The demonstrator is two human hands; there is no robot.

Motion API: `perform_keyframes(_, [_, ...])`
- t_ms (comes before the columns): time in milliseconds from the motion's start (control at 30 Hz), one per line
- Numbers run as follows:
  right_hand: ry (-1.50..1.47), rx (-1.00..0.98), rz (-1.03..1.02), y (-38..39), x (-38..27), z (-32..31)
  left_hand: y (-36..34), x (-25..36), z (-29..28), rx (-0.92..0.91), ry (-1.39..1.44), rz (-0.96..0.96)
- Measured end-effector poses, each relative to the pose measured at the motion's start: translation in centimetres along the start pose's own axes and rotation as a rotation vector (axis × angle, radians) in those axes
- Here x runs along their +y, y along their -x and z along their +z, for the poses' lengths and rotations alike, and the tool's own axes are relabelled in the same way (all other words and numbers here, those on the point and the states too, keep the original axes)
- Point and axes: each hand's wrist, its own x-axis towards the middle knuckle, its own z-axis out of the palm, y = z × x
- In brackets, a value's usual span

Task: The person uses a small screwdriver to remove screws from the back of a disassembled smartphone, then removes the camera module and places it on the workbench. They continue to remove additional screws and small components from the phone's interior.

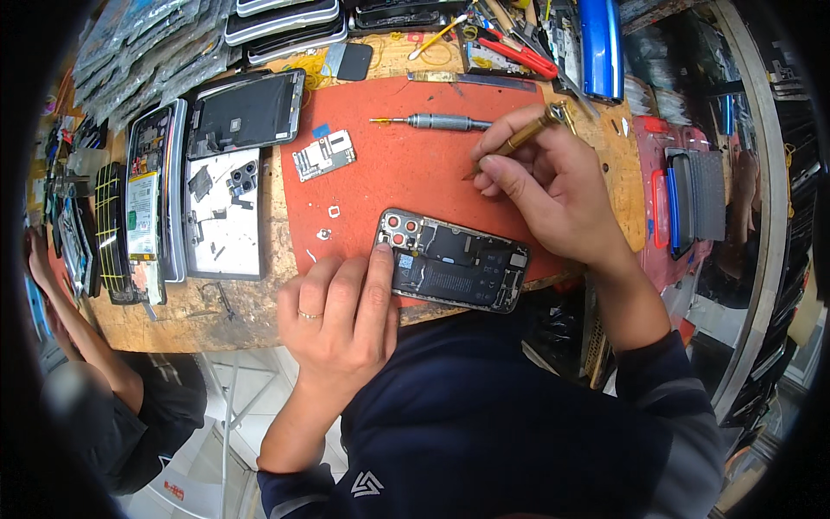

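Observation:
An opened smartphone (454, 272) lies on the red mat (406, 173), its inner parts and camera lenses showing. My left hand (337, 324) grips its left end, index fingertip beside the lenses. My right hand (553, 190), above the phone's upper right, pinches a brass screwdriver (527, 134) angled down toward the mat. A silver-handled screwdriver (437, 121) lies behind. A metal board plate (324, 156) and several tiny loose parts are left of the phone.
Stacked phone parts (242, 112) and a tray of parts (220, 229) line the left. Tools (519, 56) and a blue cylinder (601, 48) crowd the back. A co-worker's arm (95, 346) is at far left. Pink mats with devices (666, 190) lie right.

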Motion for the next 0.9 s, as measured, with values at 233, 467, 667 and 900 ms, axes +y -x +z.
perform_keyframes(233, [-0.213,-0.307,-0.045,-0.4,0.5,1.1,-1.0,0.5,-1.1,-0.113,0.022,-0.064])
perform_keyframes(467, [-0.273,-0.381,-0.048,-1.6,2.0,3.9,-1.4,0.9,-2.1,-0.187,0.111,-0.128])
perform_keyframes(667, [-0.131,-0.340,-0.316,-1.7,2.7,3.8,-1.1,0.4,-1.8,-0.134,0.132,-0.102])
perform_keyframes(900, [-0.113,-0.297,-0.434,-1.9,3.0,4.1,-1.0,-0.2,-2.3,-0.181,0.120,-0.045])
